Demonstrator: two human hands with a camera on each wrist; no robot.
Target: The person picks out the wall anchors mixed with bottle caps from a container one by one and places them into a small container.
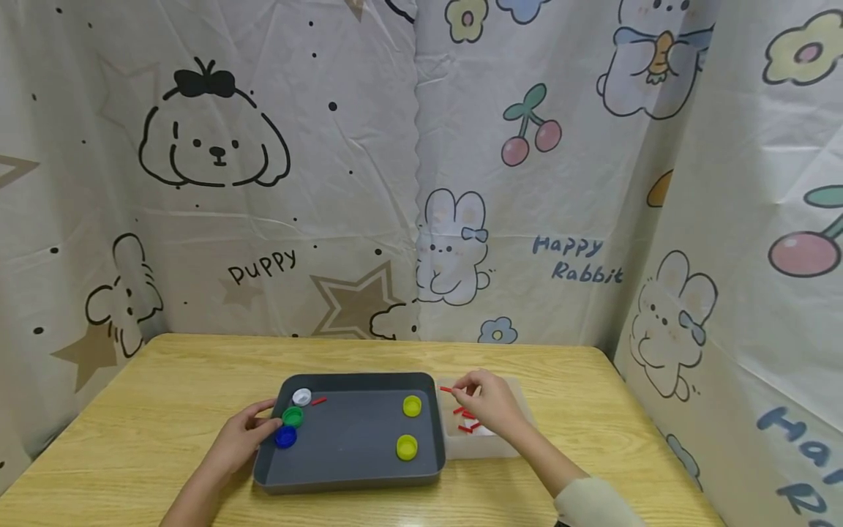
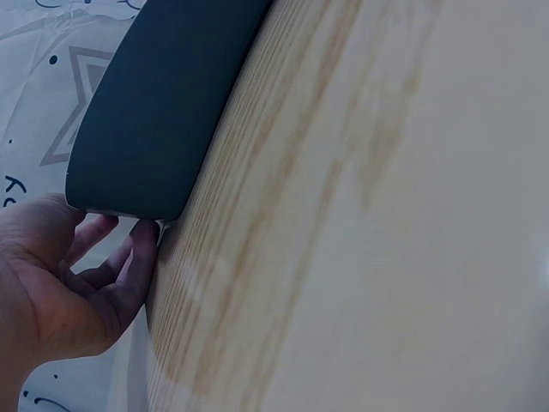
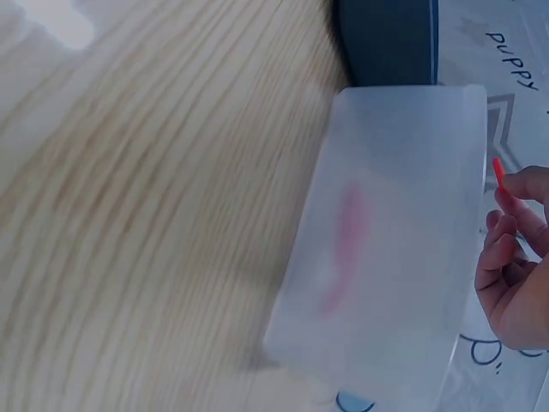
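Observation:
My left hand (image 1: 235, 438) grips the left edge of a dark grey tray (image 1: 345, 432), its fingers at the rim beside the green cap. In the left wrist view, thumb and fingertips meet the tray's end wall (image 2: 141, 146). Above a translucent plastic box (image 1: 481, 448), my right hand (image 1: 490, 402) pinches a short red stick (image 1: 446, 389) between thumb and fingertips. The stick (image 3: 498, 172) points out past the fingertips in the right wrist view. Several more red sticks (image 1: 465, 429) lie in the box. One red stick (image 1: 319, 401) lies in the tray near the white cap.
Inside the tray, a white cap (image 1: 301, 397), green cap (image 1: 293, 417) and blue cap (image 1: 286, 438) line the left side. Two yellow caps (image 1: 412, 406) sit toward its right. The box stands against the tray's right side on a wooden table (image 1: 217, 366); a printed curtain (image 1: 349, 219) hangs behind.

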